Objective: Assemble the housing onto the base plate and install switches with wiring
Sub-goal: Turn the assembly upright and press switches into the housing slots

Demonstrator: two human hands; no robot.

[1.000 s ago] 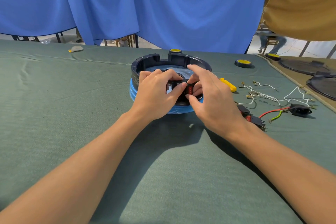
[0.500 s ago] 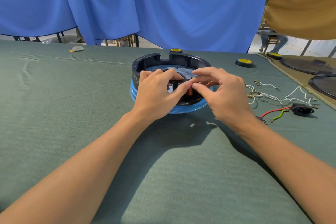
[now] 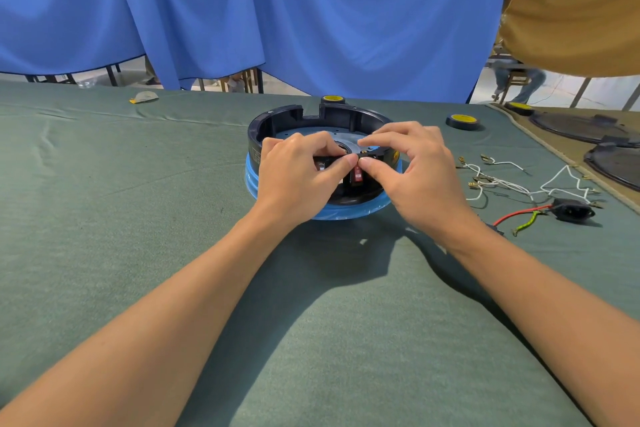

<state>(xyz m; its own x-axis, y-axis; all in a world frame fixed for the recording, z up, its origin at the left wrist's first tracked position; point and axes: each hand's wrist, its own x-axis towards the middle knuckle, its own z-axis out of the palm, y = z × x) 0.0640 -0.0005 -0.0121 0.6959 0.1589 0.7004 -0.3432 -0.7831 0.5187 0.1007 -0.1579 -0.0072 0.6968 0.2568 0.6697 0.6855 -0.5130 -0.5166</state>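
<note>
Housing (image 3: 277, 121) sits on base plate (image 3: 346, 214) — left hand (image 3: 298, 180) grips its wall, right hand (image 3: 419, 180) pinches red switch (image 3: 356, 176) into it; wires (image 3: 502, 182) lie unconnected.

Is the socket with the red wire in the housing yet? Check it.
No, the socket lies on the cloth to the right of the housing, apart from it.

The housing (image 3: 266, 128) is black, the base plate (image 3: 346, 213) bright blue, the switch (image 3: 357, 175) red. The table cloth (image 3: 138, 218) is plain dull green. Near its right edge lie white wires (image 3: 498, 184), a red wire (image 3: 512, 215) and a yellow-green wire (image 3: 528, 220).
</note>
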